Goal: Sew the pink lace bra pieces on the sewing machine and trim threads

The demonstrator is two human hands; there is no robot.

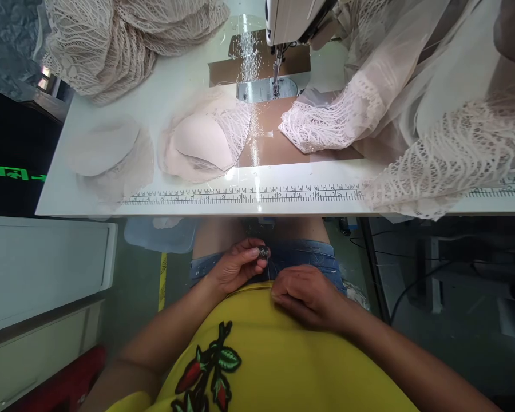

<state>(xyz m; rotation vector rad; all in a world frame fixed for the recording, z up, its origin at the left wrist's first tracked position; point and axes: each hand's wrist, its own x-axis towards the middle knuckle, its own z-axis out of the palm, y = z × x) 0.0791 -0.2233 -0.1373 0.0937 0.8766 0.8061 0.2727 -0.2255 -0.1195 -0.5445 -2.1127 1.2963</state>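
Low over my lap, my left hand pinches a small dark metal bobbin case between thumb and fingers. A thin thread runs down from it to my right hand. The fingers of that hand are closed, pinching the thread's lower end near my yellow shirt. Both hands are below the front edge of the white sewing table. Above them on the table lie a beige bra cup with lace and another pale cup to its left.
The sewing machine stands at the back, its needle over a metal plate. Lace stacks sit at the back left. Lace and mesh pieces overhang the right front edge. A ruler tape lines the front. A clear bin is below.
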